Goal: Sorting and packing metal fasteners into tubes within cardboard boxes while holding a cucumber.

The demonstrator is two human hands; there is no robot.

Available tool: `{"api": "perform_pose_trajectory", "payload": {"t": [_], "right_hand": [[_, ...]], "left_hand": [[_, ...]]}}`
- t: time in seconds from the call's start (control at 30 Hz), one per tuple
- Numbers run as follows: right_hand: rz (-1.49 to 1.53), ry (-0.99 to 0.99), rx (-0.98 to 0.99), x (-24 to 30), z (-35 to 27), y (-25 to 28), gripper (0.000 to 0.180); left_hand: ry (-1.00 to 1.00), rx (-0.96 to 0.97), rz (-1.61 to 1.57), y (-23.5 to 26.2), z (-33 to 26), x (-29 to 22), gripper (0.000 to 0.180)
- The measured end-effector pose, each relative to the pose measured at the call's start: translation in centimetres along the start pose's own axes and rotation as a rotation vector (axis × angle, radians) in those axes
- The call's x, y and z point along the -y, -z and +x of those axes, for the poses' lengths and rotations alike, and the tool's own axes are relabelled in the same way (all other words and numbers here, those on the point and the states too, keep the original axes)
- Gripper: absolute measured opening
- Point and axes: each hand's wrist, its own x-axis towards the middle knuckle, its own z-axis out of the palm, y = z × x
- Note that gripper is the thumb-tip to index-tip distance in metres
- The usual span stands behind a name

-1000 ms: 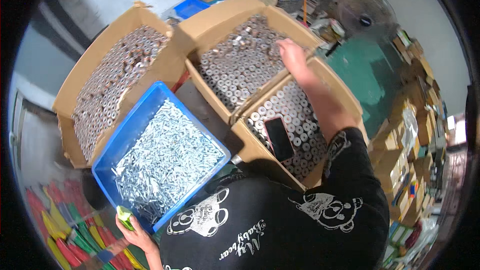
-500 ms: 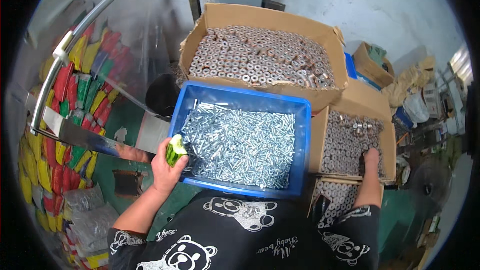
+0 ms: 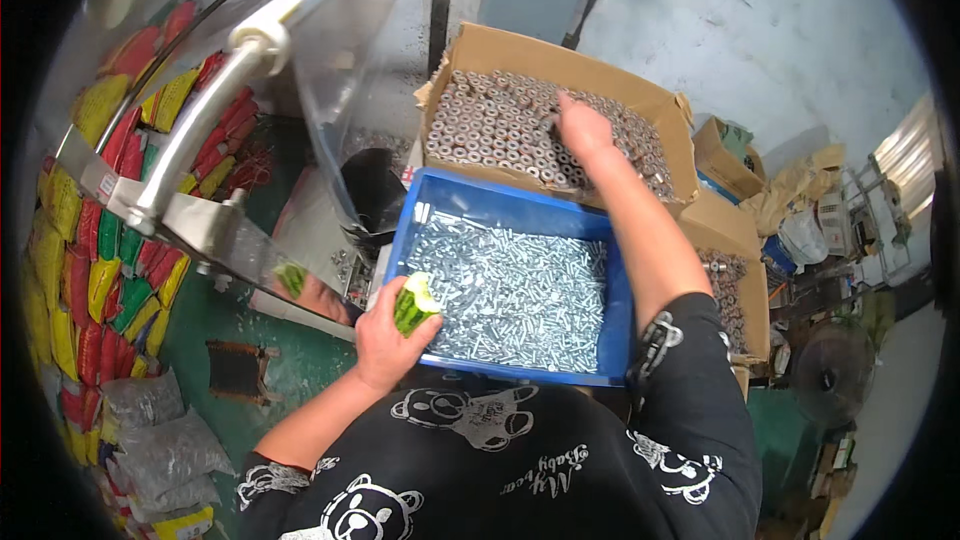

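My left hand (image 3: 388,345) is closed around a bitten piece of cucumber (image 3: 412,308), dark green and striped outside with pale flesh at the top. It is at the left front corner of a blue plastic bin (image 3: 617,340) full of short shiny metal pins (image 3: 510,290). Reaching past the bin, my right hand (image 3: 585,130) is over a large cardboard box (image 3: 560,52) of small round metal parts with center holes (image 3: 490,130), standing in rows. Its fingers bend down among these parts, and whatever they grip is hidden.
A second cardboard box (image 3: 755,305) of similar parts stands right, partly behind my right arm. A metal-framed clear shield (image 3: 200,130) juts in at the left. Beyond it are a black bucket (image 3: 375,185) and stacked colored sacks (image 3: 110,270). A fan (image 3: 832,375) stands at far right.
My right hand has moved from the right-hand box up and left to the large far box. My left hand still holds the cucumber. The view has shifted, bringing the shield closer.
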Motion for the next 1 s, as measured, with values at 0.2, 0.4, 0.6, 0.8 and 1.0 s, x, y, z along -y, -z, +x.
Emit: {"api": "perform_pose_trajectory", "payload": {"t": [0.2, 0.4, 0.6, 0.8, 1.0], "right_hand": [[-0.204, 0.118, -0.052, 1.5, 0.3, -5.2, 0.018], [0.029, -0.003, -0.166, 6.4, -0.8, -1.7, 0.018], [0.798, 0.121, 0.397, 21.1, -5.1, 1.0, 0.025], [1.098, 0.149, 0.229, 20.1, -7.6, -1.6, 0.033], [0.282, 0.385, 0.567, 3.5, -18.7, -3.7, 0.038]], "left_hand": [[-0.094, -0.007, 0.01, 0.7, -0.4, 1.0, 0.067], [-0.092, 0.024, -0.005, 0.8, -0.6, 1.9, 0.07], [-0.077, 0.033, 0.043, 1.1, -0.4, 0.9, 0.064], [-0.093, 0.018, 0.081, 0.6, -0.6, 1.0, 0.063], [-0.053, -0.041, 0.058, 0.1, -0.7, 0.5, 0.061]]}}
